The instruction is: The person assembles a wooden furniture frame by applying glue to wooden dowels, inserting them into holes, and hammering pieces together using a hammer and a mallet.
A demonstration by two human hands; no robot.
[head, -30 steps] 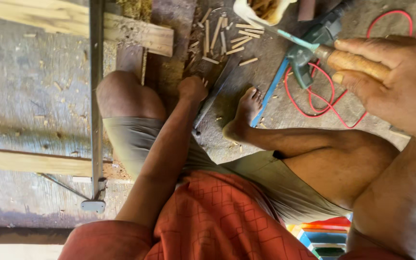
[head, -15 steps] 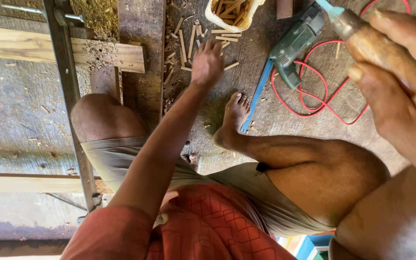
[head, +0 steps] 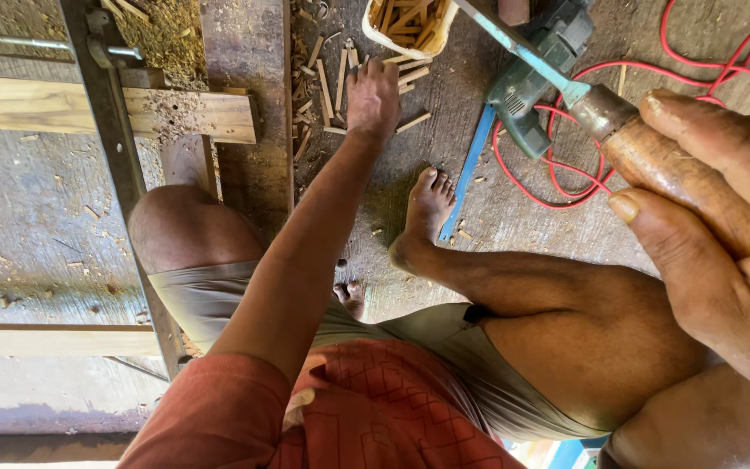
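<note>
My left hand (head: 371, 100) reaches far forward and rests, back up, on short wooden sticks (head: 330, 76) scattered over the floor; its fingertips are hidden, so I cannot see whether it grips one. My right hand (head: 722, 252), close to the camera at the right, is closed around the brown wooden handle of a chisel (head: 653, 161). The chisel's bluish blade points up-left toward a white tub (head: 392, 42) holding more sticks. My bare foot (head: 427, 208) lies between the two hands.
A green power tool (head: 536, 82) with a red cable (head: 566, 187) lies on the floor beside a blue strip (head: 466, 169). At left a dark metal bar clamp (head: 119, 148) crosses a wooden plank (head: 54, 104); sawdust (head: 162, 35) lies above it. Another plank (head: 45, 340) is lower left.
My left hand has stretched further forward, from near my knee out to the scattered sticks. The chisel in my right hand has stayed gripped and looms closer at the right.
</note>
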